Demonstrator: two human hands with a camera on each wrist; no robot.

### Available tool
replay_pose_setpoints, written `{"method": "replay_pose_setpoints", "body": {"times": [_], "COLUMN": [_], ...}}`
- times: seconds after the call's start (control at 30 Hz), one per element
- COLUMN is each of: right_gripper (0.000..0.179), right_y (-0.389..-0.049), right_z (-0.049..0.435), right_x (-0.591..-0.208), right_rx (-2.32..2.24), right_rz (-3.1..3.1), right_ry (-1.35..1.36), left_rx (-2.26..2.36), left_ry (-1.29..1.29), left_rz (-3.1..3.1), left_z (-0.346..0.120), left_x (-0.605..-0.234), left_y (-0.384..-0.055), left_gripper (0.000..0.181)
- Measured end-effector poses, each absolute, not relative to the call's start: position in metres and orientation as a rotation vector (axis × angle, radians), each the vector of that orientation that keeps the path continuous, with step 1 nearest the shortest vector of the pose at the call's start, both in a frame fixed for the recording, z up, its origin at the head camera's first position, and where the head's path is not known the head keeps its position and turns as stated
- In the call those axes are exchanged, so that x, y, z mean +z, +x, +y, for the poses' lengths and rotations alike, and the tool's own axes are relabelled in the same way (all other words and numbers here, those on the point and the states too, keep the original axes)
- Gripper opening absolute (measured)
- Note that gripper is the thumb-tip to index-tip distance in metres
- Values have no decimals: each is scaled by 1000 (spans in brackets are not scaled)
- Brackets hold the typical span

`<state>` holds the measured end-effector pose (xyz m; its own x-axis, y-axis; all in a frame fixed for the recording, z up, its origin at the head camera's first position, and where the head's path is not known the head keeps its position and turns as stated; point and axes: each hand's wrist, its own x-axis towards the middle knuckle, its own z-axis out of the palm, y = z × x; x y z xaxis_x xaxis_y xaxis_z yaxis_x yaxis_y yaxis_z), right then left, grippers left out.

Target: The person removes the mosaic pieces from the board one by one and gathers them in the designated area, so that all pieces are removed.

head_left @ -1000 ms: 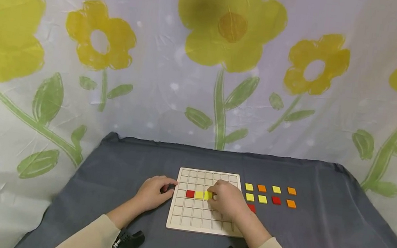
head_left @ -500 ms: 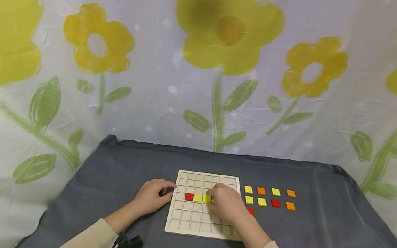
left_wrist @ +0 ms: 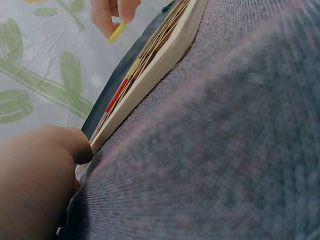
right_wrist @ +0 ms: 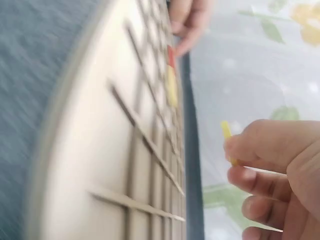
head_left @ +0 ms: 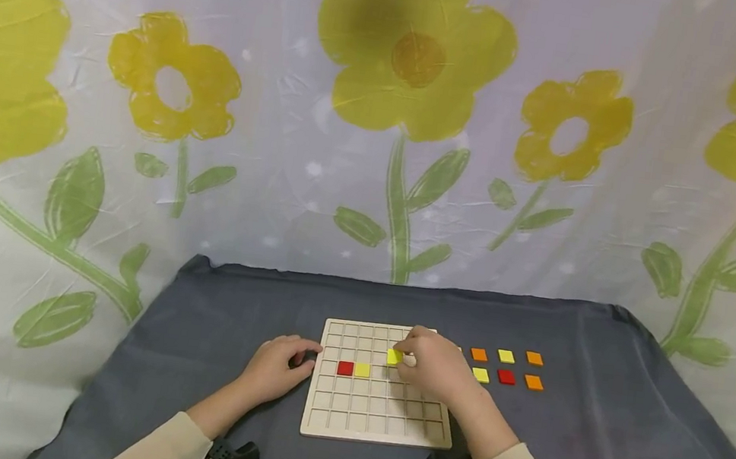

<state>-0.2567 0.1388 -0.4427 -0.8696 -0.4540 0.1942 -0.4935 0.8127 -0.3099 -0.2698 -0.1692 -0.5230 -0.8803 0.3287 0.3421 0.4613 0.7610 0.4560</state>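
A pale wooden grid board [head_left: 378,431] lies on the dark cloth. Side by side in one of its rows sit a red tile [head_left: 345,368] and a yellow tile [head_left: 361,370]. Between thumb and index finger my right hand [head_left: 439,367] pinches another yellow tile [head_left: 394,357]; the right wrist view shows this pinched tile [right_wrist: 226,131] raised clear of the board, on edge. My left hand [head_left: 276,370] rests at the board's left side, its relaxed index finger touching the edge. In the left wrist view a fingertip of that hand [left_wrist: 42,172] meets the board's corner.
Right of the board lie loose tiles in rows: orange ones [head_left: 534,358], yellow ones [head_left: 506,356] and a red one [head_left: 506,377]. My right hand and forearm hide part of this area. Behind the table hangs a flower-patterned curtain [head_left: 262,193].
My right hand has lifted the yellow tile out of the row beside the other yellow tile and moved it up and slightly right. The left hand stays at the board's edge.
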Motion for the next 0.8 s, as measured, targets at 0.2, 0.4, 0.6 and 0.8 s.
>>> {"method": "replay_pose_setpoints", "body": {"times": [0.2, 0.4, 0.6, 0.8], "right_gripper": [26, 29, 26, 27], "right_y": [-255, -251, -249, -255], "right_z": [162, 184, 197, 203], "right_x": [-429, -412, -397, -383], "right_rx": [644, 687, 737, 745], "right_rz": [-2913, -2941, -2961, -3012], "right_ry": [734, 692, 655, 604], "left_rx": [-789, -800, -806, -799], "left_ry": [-639, -660, -627, -619], "left_rz": [-2700, -2697, -2705, -2702], "left_z": [-165, -160, -164, -167], "left_x": [-526, -529, -531, -525], "left_y": [-271, -271, -265, -273], "left_gripper": [23, 24, 24, 24]}}
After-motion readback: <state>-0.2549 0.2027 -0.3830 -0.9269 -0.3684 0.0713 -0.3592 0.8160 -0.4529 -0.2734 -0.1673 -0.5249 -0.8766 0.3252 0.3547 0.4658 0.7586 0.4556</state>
